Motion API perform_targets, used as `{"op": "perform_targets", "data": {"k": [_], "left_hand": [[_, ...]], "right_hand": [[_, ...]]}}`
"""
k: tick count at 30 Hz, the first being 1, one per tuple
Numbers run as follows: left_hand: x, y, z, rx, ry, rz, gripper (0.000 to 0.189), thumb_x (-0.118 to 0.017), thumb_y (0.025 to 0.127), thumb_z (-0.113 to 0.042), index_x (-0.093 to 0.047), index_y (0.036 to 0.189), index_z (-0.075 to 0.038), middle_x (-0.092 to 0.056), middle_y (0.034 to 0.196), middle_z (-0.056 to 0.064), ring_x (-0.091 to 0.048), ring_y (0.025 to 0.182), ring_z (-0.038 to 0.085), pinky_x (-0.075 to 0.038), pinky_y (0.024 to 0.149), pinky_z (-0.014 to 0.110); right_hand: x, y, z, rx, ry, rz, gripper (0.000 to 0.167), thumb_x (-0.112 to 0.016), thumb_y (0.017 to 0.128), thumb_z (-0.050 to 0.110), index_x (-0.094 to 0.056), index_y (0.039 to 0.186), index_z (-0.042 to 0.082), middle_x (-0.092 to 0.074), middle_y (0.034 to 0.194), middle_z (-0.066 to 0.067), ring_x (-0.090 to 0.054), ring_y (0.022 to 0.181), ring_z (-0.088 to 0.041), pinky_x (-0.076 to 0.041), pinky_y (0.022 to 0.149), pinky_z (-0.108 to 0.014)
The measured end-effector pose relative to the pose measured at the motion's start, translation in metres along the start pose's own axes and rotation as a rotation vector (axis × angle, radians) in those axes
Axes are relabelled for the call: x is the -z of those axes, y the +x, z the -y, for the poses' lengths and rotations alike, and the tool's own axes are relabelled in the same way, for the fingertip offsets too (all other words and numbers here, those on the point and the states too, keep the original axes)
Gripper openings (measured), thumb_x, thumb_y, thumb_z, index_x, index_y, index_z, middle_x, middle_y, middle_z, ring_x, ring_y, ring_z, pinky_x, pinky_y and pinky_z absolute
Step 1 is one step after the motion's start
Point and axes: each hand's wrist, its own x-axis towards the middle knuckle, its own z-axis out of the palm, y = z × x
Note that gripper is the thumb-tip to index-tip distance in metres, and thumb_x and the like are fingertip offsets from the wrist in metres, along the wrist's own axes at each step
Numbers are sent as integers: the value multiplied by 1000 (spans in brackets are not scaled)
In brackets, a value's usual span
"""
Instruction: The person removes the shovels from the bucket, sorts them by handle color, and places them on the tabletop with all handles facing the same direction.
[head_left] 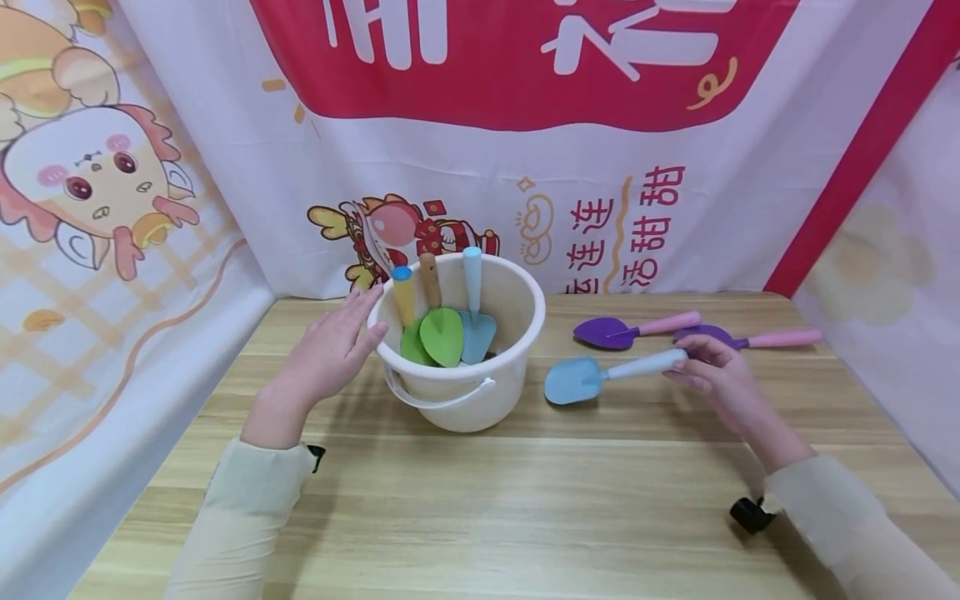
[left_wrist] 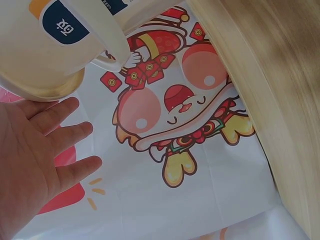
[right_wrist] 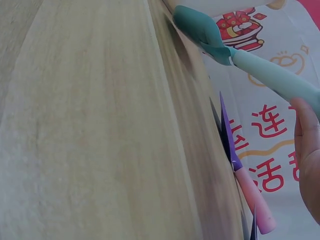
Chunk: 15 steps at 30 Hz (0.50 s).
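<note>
At its left rim, the white bucket (head_left: pixel 480 404) is touched by my left hand (head_left: pixel 333 350), whose fingers are fairly straight; the left wrist view shows them spread. My right hand (head_left: pixel 720 379) pinches the handle end of a light blue trowel (head_left: pixel 573 381) to the right of the bucket. In the right wrist view this trowel (right_wrist: pixel 272 75) is raised off the table. Inside the bucket stand a yellow-handled green trowel (head_left: pixel 404 302), a wooden-handled green trowel (head_left: pixel 442 337) and another light blue trowel (head_left: pixel 480 332), handles up.
Two purple trowels with pink handles lie behind my right hand: one purple trowel (head_left: pixel 606 332) nearer the bucket, the other purple trowel (head_left: pixel 783 338) farther right and partly hidden by the hand. A printed cloth (head_left: pixel 465 158) hangs along the back edge of the wooden table (head_left: pixel 480 517).
</note>
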Motion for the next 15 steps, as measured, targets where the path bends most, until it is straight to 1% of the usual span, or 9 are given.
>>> {"op": "perform_targets", "data": {"k": [6,9,11,15], "left_hand": [[0,0,-1,-4,0,-6,64,-36,111,-42,-20,165,-10,-24,167,17,-12,155,37,-13,119,67],[1,-1,-2,-1,2,-3,64,-35,111,-42,-19,165,-11,-23,167,17,-12,155,36,-14,119,67],[1,-1,-1,1,3,0,64,-34,111,-43,-19,165,-11,-23,167,16,-12,155,36,-14,119,67],[1,-1,-1,7,3,4,65,-34,111,-44,-19,165,-12,-23,168,15,-12,155,36,-13,119,68]], "right_hand": [[1,1,-4,-19,-4,-27,35,-46,96,-22,-71,106,0,-67,100,-9,-69,94,-17,-60,86,-33],[6,1,-4,-50,10,-33,35,-47,97,-21,-73,106,1,-68,100,-9,-70,94,-17,-59,87,-33],[9,0,-4,-72,13,-23,34,-48,98,-20,-74,108,0,-69,103,-8,-71,95,-17,-59,88,-32],[15,-2,-2,-126,-26,-6,34,-51,99,-17,-75,112,2,-71,109,-6,-72,98,-16,-57,90,-29]]}}
